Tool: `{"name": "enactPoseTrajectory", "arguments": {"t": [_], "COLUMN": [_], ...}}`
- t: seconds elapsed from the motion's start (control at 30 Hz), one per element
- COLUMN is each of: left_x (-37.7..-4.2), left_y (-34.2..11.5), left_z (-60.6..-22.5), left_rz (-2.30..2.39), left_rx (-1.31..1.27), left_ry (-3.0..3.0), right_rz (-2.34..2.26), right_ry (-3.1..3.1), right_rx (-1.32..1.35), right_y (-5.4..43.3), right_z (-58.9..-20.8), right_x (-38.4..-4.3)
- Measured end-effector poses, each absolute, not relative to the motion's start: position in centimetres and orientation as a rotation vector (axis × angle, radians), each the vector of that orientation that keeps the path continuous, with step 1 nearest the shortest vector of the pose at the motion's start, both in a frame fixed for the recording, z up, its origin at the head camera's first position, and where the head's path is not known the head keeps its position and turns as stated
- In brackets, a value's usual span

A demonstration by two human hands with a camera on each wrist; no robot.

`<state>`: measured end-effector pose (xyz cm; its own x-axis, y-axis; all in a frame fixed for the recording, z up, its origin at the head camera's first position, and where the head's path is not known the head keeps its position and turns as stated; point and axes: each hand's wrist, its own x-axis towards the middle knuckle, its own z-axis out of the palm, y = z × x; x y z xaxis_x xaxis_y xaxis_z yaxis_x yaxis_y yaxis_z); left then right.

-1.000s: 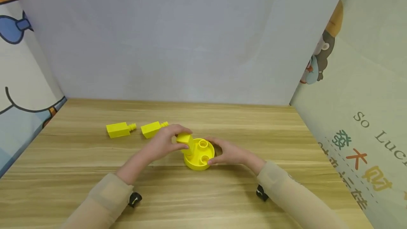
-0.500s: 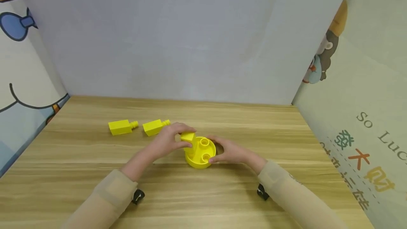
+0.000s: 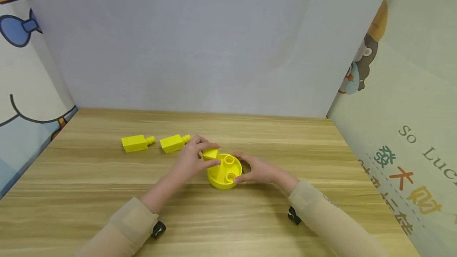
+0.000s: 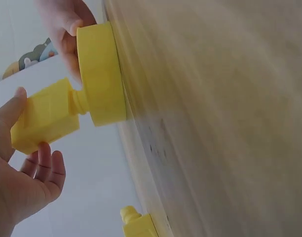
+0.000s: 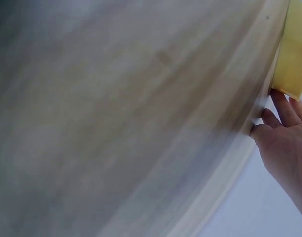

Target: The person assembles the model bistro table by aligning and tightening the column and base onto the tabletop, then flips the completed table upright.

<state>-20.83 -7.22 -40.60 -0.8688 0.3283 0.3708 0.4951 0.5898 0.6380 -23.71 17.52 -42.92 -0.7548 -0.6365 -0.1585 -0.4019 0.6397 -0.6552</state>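
Observation:
A round, shallow yellow base (image 3: 222,185) sits on the table, with two ring-shaped sockets (image 3: 229,160) showing inside it. My left hand (image 3: 191,161) pinches a square yellow leg (image 3: 211,154) between thumb and fingers. In the left wrist view the leg (image 4: 45,118) stands tilted at the base (image 4: 100,74), its narrow threaded end partly inside the rim. How deep that end sits is hidden. With thumb and fingers spread round the right side, my right hand (image 3: 258,169) grips the base's rim. The right wrist view shows this hand (image 5: 284,143) low by the tabletop.
Two more yellow legs, a farther-left one (image 3: 135,143) and a nearer one (image 3: 173,143), lie on the wooden table (image 3: 228,225) behind my left hand, threaded ends pointing right. A pale backdrop (image 3: 200,50) rises behind the table, and printed cloths hang at both sides.
My left hand has shifted its fingers about the leg, and the leg's top face appears turned. The right hand keeps its hold on the base, which stays in place.

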Motion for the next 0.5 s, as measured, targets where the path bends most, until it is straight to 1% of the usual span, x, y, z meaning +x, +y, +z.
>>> {"name": "enactPoseTrajectory", "arguments": {"t": [0.27, 0.37, 0.5], "left_x": [-20.17, -20.09, -20.13], "left_y": [-6.8, -6.94, -7.29], "left_z": [-40.54, -40.61, -40.52], "left_rz": [-1.155, -1.169, -1.182], "left_rx": [-0.508, -0.511, -0.591], "left_ry": [-2.606, -2.607, -2.604], "right_rz": [-0.868, -0.863, -0.876], "right_ry": [2.484, 2.485, 2.477], "right_rx": [-0.812, -0.81, -0.804], "right_y": [17.5, 17.5, 17.51], "right_z": [-43.05, -43.0, -42.9], "right_x": [-23.69, -23.64, -23.57]}}
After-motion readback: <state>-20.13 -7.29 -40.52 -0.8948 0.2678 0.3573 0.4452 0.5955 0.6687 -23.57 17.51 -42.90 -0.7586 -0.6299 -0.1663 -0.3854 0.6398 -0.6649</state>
